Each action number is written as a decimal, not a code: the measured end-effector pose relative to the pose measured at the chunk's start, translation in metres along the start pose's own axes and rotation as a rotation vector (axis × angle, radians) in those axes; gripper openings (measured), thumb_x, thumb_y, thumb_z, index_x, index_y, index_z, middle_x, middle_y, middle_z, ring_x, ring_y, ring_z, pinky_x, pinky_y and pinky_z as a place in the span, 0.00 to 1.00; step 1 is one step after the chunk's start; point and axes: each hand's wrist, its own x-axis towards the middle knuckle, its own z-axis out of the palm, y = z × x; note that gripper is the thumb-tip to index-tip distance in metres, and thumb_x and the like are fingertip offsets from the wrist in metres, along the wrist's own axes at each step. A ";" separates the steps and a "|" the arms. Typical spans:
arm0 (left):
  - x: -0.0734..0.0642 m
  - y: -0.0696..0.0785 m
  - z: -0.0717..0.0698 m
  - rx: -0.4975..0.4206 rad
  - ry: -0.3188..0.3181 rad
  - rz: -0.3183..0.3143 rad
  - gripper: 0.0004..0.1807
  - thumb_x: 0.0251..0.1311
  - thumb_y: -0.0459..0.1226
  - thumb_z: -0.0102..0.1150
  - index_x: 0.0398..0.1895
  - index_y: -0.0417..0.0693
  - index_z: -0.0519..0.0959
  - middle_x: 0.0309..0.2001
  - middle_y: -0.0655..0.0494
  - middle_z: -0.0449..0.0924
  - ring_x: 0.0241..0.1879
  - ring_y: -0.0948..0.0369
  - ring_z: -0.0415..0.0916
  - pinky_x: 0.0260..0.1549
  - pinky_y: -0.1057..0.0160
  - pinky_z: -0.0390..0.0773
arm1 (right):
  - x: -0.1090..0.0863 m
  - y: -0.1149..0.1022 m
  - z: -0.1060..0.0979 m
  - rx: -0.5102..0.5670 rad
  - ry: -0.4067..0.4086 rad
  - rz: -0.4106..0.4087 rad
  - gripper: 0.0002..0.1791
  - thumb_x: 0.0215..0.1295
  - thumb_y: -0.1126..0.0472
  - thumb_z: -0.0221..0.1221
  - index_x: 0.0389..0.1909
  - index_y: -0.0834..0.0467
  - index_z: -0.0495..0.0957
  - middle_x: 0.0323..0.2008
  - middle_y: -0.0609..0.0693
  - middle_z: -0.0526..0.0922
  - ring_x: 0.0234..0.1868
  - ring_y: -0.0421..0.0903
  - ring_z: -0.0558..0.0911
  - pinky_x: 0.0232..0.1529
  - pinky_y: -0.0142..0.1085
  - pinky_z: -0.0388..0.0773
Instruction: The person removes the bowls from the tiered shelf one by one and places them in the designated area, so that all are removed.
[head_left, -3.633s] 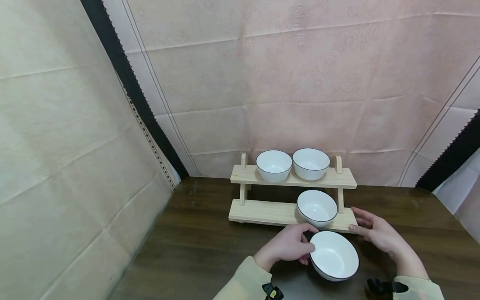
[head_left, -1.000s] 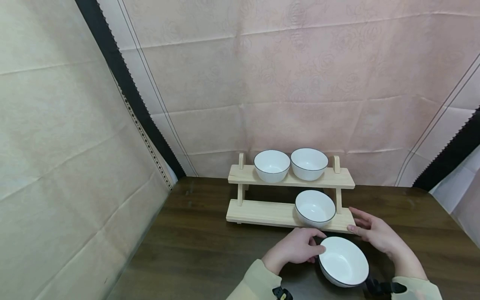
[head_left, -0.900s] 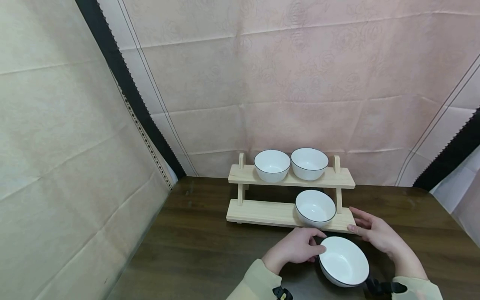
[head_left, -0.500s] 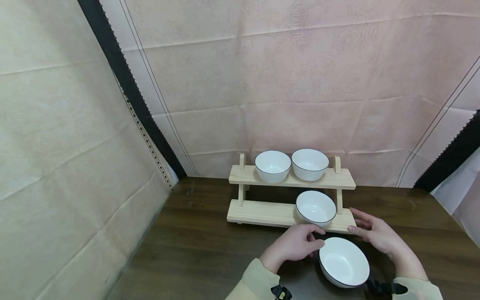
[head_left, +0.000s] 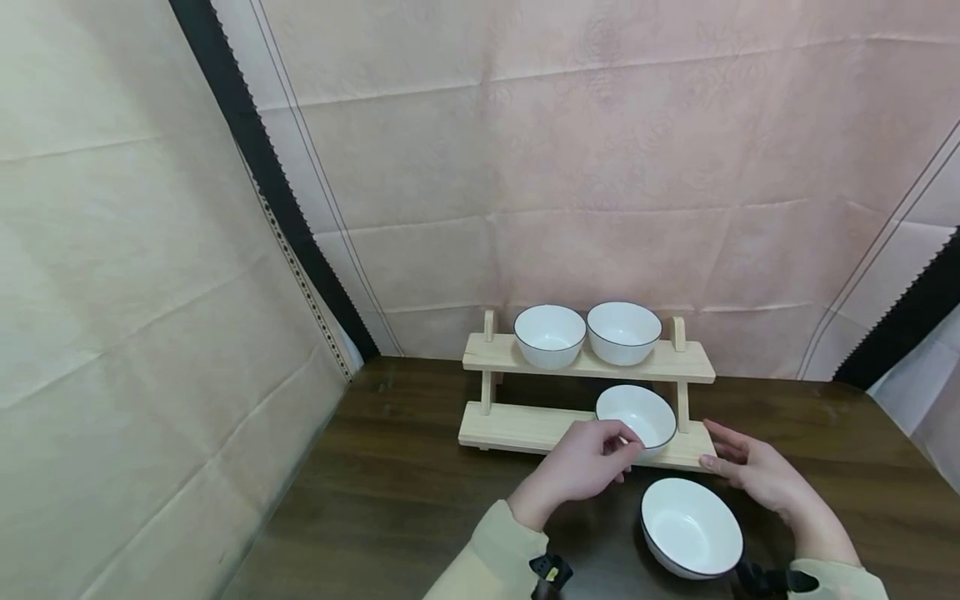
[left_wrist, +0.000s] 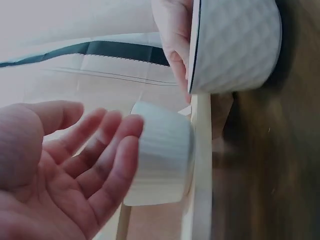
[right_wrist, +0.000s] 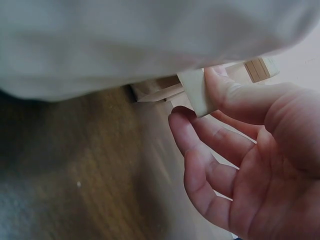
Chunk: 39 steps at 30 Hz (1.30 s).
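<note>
A two-tier wooden shelf rack (head_left: 517,423) stands on the table, with two white dark-rimmed bowls on its top tier, the left bowl (head_left: 550,343) and the right bowl (head_left: 623,333). On the lower tier sits a third bowl (head_left: 636,412). My left hand (head_left: 581,467) is in front of that bowl, its fingers loosely bent; in the left wrist view the lower-tier bowl (left_wrist: 162,160) is beside the fingertips, contact unclear. A fourth bowl (head_left: 692,527), diamond-textured outside, stands on the table between my hands. My right hand (head_left: 765,479) pinches the lower board's right end (right_wrist: 197,92).
The dark wooden table (head_left: 390,500) extends left and right of the rack. A pale cloth wall (head_left: 600,167) rises behind it, and another cloth panel (head_left: 135,333) stands at the left.
The table bowl moved right with my left hand. That hand then let go of it and moved up and left, in front of the lower-tier bowl. My right hand stays on the board.
</note>
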 end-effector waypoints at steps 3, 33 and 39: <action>0.007 0.001 -0.006 0.053 0.061 0.039 0.12 0.80 0.43 0.61 0.53 0.48 0.87 0.32 0.59 0.84 0.28 0.70 0.77 0.28 0.72 0.78 | 0.000 0.001 0.000 -0.003 -0.003 -0.004 0.47 0.80 0.50 0.64 0.85 0.69 0.52 0.72 0.80 0.73 0.62 0.63 0.87 0.52 0.49 0.90; 0.054 -0.038 -0.027 -0.038 0.173 -0.164 0.21 0.71 0.39 0.69 0.65 0.43 0.84 0.22 0.61 0.76 0.17 0.66 0.74 0.20 0.71 0.73 | -0.002 0.002 0.002 0.015 0.010 -0.013 0.47 0.80 0.50 0.64 0.85 0.69 0.52 0.71 0.79 0.74 0.61 0.59 0.87 0.48 0.43 0.88; 0.055 -0.040 -0.028 -0.041 0.160 -0.184 0.21 0.71 0.40 0.69 0.63 0.42 0.85 0.25 0.60 0.78 0.20 0.66 0.77 0.22 0.71 0.75 | -0.001 0.001 0.001 0.018 0.008 -0.010 0.47 0.79 0.50 0.64 0.85 0.69 0.53 0.71 0.79 0.74 0.62 0.62 0.87 0.52 0.48 0.90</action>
